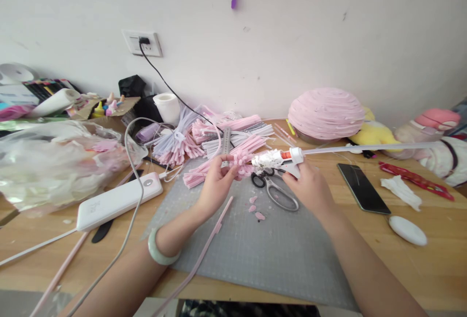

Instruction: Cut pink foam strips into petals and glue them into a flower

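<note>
Above the grey cutting mat [277,254], my left hand [215,185] pinches a small fluffy pink pipe-cleaner flower [241,162] between thumb and fingers. My right hand [310,185] is wrapped round a white hot glue gun [273,159], its nozzle pointing left at the flower. Whether the nozzle touches the flower, I cannot tell. A long translucent glue stick [372,147] sticks out of the gun's back to the right. Below the gun lie black-and-grey scissors [280,196] and several small pink petal-shaped pieces [252,208]. A pink strip [209,244] crosses the mat by my left forearm.
Pink, white and lilac pipe-cleaner bundles [229,132] lie at the back beside a pink domed object [326,113]. Left are a white power bank [120,200], a looping cable [127,137] and a filled plastic bag [65,161]. Right are a phone [363,188] and a white oval object [407,230].
</note>
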`<control>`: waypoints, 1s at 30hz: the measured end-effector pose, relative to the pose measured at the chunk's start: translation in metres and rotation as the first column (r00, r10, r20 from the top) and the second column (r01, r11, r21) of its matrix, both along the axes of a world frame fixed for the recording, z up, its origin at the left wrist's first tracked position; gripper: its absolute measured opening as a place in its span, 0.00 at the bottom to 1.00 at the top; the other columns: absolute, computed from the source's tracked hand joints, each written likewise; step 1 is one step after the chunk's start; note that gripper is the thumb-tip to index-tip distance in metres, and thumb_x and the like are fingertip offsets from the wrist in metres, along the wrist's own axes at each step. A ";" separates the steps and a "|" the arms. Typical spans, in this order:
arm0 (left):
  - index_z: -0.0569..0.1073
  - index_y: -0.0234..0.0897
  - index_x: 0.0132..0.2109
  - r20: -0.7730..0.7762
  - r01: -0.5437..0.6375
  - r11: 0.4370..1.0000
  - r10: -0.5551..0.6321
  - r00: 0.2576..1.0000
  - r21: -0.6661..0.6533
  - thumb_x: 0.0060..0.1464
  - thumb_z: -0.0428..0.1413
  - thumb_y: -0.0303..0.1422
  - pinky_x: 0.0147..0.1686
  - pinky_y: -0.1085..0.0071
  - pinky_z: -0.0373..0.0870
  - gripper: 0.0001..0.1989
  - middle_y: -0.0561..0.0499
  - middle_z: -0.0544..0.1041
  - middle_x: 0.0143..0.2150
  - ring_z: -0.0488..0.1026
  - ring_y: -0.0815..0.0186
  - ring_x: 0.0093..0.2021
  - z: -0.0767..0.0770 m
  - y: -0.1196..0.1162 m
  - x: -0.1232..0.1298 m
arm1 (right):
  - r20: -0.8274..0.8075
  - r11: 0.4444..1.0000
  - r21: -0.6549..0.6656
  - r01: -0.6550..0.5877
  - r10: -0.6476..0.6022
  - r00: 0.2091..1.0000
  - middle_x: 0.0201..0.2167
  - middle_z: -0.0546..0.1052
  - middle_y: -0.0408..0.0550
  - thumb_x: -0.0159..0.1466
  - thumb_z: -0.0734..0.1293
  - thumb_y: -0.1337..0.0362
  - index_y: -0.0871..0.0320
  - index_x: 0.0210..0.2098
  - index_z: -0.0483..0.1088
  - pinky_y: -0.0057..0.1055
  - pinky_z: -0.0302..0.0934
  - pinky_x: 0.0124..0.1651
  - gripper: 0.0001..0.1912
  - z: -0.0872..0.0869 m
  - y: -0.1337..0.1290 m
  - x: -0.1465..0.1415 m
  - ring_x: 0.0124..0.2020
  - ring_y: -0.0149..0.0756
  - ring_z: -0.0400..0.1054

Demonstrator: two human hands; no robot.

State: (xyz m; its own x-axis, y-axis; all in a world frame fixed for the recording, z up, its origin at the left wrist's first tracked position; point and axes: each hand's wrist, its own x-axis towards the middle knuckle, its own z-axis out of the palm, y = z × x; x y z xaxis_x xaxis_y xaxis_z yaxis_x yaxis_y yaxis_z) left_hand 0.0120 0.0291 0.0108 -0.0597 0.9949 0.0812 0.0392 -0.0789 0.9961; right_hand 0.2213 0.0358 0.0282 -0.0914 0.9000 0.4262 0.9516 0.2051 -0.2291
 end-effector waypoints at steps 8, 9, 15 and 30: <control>0.61 0.38 0.42 -0.005 0.013 1.000 -0.013 1.000 0.006 0.50 0.53 0.41 0.26 0.75 0.64 0.16 0.56 0.70 0.25 0.70 0.71 0.25 -0.002 0.001 -0.001 | 0.000 0.998 0.048 -0.031 0.031 1.000 0.28 0.73 0.49 0.53 0.59 0.65 0.58 0.39 0.67 0.27 0.51 0.26 0.14 -0.003 0.001 0.002 0.28 0.39 0.67; 0.61 0.38 0.42 -0.006 0.013 1.000 -0.013 1.000 0.004 0.50 0.53 0.40 0.26 0.76 0.63 0.15 0.57 0.70 0.24 0.69 0.72 0.24 -0.002 0.001 -0.001 | 0.006 0.999 0.045 -0.029 0.029 1.000 0.28 0.73 0.49 0.54 0.59 0.65 0.58 0.39 0.67 0.27 0.51 0.26 0.14 -0.003 0.001 0.002 0.29 0.39 0.67; 0.61 0.38 0.41 -0.002 0.011 1.000 -0.011 1.000 -0.003 0.50 0.53 0.40 0.25 0.77 0.62 0.15 0.57 0.69 0.24 0.68 0.73 0.24 -0.001 0.001 0.000 | 0.028 1.000 0.022 -0.017 0.016 0.999 0.29 0.73 0.51 0.55 0.58 0.65 0.60 0.42 0.67 0.28 0.52 0.26 0.16 -0.002 0.001 0.002 0.30 0.41 0.68; 0.61 0.38 0.40 0.047 0.009 0.999 -0.007 0.999 -0.039 0.49 0.54 0.39 0.26 0.76 0.63 0.14 0.58 0.70 0.23 0.69 0.72 0.23 0.001 0.000 0.000 | -0.415 0.986 -0.165 -0.028 -0.044 0.909 0.22 0.72 0.46 0.49 0.67 0.51 0.58 0.33 0.66 0.29 0.56 0.24 0.18 0.010 0.005 0.005 0.23 0.38 0.66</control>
